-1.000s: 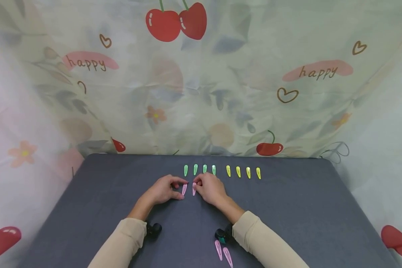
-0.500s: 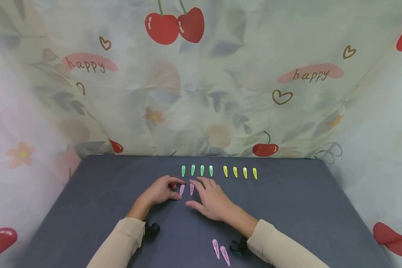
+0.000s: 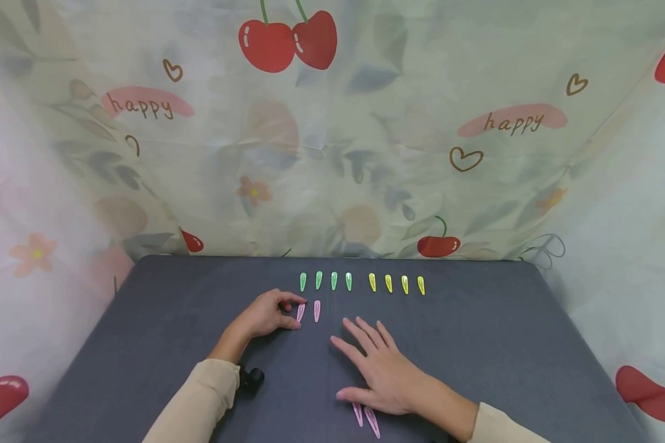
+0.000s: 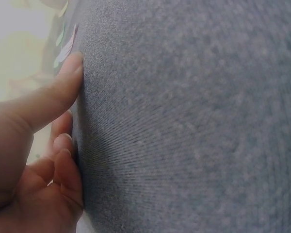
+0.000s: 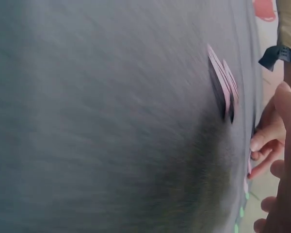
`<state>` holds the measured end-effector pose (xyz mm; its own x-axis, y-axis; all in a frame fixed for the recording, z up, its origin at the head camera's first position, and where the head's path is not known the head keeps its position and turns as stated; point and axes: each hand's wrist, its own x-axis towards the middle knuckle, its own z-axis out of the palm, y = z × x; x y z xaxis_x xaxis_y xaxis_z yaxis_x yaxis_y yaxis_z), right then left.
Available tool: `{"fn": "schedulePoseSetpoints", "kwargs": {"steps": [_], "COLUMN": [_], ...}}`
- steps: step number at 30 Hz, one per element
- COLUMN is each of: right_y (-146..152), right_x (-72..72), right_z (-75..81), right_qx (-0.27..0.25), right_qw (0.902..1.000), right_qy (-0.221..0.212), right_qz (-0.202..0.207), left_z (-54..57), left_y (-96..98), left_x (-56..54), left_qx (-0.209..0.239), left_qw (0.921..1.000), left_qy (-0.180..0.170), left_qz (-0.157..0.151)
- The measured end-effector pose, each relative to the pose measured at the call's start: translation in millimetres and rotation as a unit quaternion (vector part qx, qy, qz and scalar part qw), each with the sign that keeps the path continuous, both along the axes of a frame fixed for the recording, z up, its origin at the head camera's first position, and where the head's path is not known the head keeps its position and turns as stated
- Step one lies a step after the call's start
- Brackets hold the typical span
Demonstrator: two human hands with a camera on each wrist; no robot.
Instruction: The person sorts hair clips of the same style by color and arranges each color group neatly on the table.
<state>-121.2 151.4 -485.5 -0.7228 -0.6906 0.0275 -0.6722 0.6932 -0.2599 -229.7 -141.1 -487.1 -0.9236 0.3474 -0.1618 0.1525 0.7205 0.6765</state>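
Snap hair clips lie on the dark grey cloth-covered table. My left hand [image 3: 265, 315] pinches a pink hair clip [image 3: 301, 312] lengthwise, index finger at its far end and thumb at its near end. Just right of it lies a second pink hair clip [image 3: 317, 311], untouched. My right hand [image 3: 386, 374], fingers spread and straight, hovers palm down nearer the front. Beneath its thumb side, two more pink hair clips [image 3: 372, 423] lie side by side, their far ends partly hidden by the hand; the right wrist view shows the pair [image 5: 222, 80] whole.
Behind the pink clips runs a row of several green hair clips [image 3: 334, 281], continued to the right by several yellow hair clips [image 3: 388, 283]. A patterned curtain [image 3: 321, 135] hangs behind the table [image 3: 504, 332] and along both sides.
My right hand has let go of the second pink clip, opened, and moved back toward the front right, over the two near clips. The left hand stays at its clip.
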Motion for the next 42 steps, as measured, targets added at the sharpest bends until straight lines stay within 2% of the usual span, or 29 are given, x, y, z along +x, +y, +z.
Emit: {"fn": "schedulePoseSetpoints", "kwargs": {"steps": [6, 12, 16, 21, 26, 31, 35, 38, 42], "right_y": [21.5, 34.2, 37.0, 37.6, 37.0, 37.6, 35.6, 33.1, 30.7], "right_x": [21.7, 36.7, 41.8, 46.5, 47.4, 45.7, 45.0, 45.3, 46.1], "right_z": [-1.6, -3.4, -5.3, -7.9, -7.8, -6.6, -7.1, -5.2, -2.9], "right_qx": [-0.007, -0.041, -0.073, -0.116, -0.138, -0.153, -0.18, -0.199, -0.215], "right_qw": [0.9998, 0.9987, 0.9965, 0.993, 0.9904, 0.9876, 0.9809, 0.9714, 0.9592], "right_qy": [-0.02, 0.004, 0.022, 0.013, 0.013, -0.023, -0.067, -0.13, -0.18], "right_qz": [0.001, -0.031, -0.033, -0.016, 0.004, 0.025, 0.031, 0.008, -0.041], "left_z": [1.4, 2.1, 2.0, 1.7, 1.2, 1.7, 1.6, 2.0, 1.9], "left_y": [0.4, -0.3, -1.3, -1.0, -0.1, 0.9, 0.4, -0.5, -0.3], "left_x": [0.6, 0.8, 1.0, 0.8, 0.7, 1.0, 1.5, 1.5, 1.5], "left_qx": [0.003, 0.0, -0.002, -0.002, -0.004, -0.002, -0.006, -0.005, -0.003], "left_qw": [1.0, 1.0, 1.0, 1.0, 0.9999, 0.9999, 0.9999, 1.0, 1.0], "left_qy": [-0.006, -0.009, -0.005, -0.006, -0.009, -0.011, -0.009, -0.007, -0.009], "left_qz": [0.001, 0.0, 0.0, 0.0, 0.002, 0.003, 0.002, 0.0, 0.0]}}
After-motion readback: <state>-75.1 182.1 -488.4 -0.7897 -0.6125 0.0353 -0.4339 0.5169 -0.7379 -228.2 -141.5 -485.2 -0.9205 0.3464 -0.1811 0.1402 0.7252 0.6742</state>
